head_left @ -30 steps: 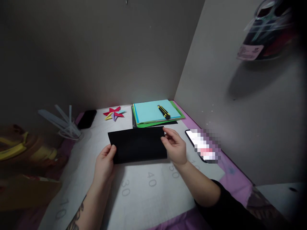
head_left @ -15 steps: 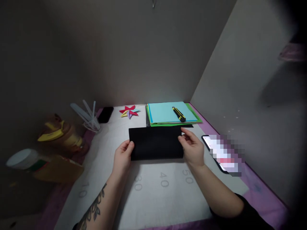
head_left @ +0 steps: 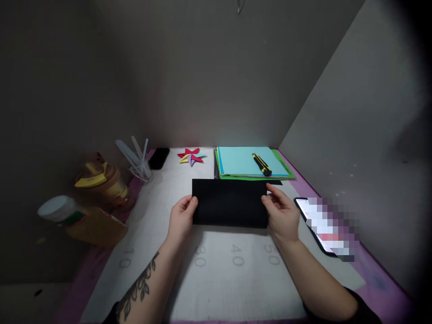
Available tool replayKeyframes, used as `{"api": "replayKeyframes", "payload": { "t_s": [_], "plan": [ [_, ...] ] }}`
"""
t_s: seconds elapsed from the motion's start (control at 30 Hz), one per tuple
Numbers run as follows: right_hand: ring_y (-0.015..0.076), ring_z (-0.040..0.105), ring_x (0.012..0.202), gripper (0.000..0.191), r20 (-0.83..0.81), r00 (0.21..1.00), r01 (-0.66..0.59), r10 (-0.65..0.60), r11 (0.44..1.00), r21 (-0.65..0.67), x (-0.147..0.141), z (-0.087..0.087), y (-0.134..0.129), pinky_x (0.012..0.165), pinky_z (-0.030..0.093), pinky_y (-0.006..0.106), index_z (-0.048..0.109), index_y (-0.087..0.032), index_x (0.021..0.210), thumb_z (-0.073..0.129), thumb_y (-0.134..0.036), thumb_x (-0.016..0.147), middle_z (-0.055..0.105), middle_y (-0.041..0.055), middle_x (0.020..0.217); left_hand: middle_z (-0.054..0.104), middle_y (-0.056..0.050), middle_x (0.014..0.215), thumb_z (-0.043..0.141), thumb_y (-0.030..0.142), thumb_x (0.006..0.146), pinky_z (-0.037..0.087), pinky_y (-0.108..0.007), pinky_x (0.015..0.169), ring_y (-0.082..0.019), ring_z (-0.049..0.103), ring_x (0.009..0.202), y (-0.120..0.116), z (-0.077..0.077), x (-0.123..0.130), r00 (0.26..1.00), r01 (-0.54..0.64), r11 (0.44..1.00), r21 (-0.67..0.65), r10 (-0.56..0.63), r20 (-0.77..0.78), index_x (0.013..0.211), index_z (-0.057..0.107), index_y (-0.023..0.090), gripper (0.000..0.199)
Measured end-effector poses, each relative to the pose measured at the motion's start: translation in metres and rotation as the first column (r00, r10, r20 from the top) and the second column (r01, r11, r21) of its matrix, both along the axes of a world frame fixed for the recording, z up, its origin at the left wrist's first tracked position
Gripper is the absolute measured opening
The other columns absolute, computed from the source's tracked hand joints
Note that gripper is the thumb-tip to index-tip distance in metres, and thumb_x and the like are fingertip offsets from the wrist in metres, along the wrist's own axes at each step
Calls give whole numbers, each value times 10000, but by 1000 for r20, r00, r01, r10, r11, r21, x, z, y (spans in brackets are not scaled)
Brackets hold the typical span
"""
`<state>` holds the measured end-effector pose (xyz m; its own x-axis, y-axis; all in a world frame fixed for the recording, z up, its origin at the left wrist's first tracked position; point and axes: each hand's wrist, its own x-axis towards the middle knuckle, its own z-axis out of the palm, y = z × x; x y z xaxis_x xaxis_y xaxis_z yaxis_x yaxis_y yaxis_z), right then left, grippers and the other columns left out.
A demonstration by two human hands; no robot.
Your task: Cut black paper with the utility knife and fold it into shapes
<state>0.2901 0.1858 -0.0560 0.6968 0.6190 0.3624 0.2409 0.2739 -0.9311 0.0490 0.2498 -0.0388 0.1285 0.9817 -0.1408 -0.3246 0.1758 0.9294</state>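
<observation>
A black sheet of paper (head_left: 230,203), which looks folded along its lower edge, is held up between my two hands over the white mat. My left hand (head_left: 182,215) pinches its left edge, thumb in front. At the right edge my right hand (head_left: 282,212) grips the paper with thumb and fingers, the index finger reaching toward the upper corner. Just behind the paper lies a stack of coloured paper (head_left: 236,159), light blue on top with green below. On that stack rests a yellow and black utility knife (head_left: 262,164).
A folded paper star (head_left: 191,156) and a dark phone (head_left: 159,158) lie at the back. Left are a clear cup of strips (head_left: 141,170), a brown pot (head_left: 108,182) and a white-lidded container (head_left: 60,209). A lit phone (head_left: 313,225) lies right. Walls enclose the back and right.
The view has turned slightly left, so everything sits farther right in the picture. Both hands keep their hold on the black paper, which is nearly unchanged.
</observation>
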Motion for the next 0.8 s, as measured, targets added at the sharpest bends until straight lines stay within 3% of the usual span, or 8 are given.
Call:
{"api": "replayKeyframes", "payload": {
  "t_s": [0.8],
  "plan": [
    [139,541,732,367,-6,1000,14,-14,1000,-5,-2,3,-3,705,458,317,710,-223,1072,732,-296,713,645,53,960,679,-15,668,775,435,641,388,-223,547,-124,542,563,-2,3,1,1000,-29,999,-35,29,7,840,731,141,358]
  ]
}}
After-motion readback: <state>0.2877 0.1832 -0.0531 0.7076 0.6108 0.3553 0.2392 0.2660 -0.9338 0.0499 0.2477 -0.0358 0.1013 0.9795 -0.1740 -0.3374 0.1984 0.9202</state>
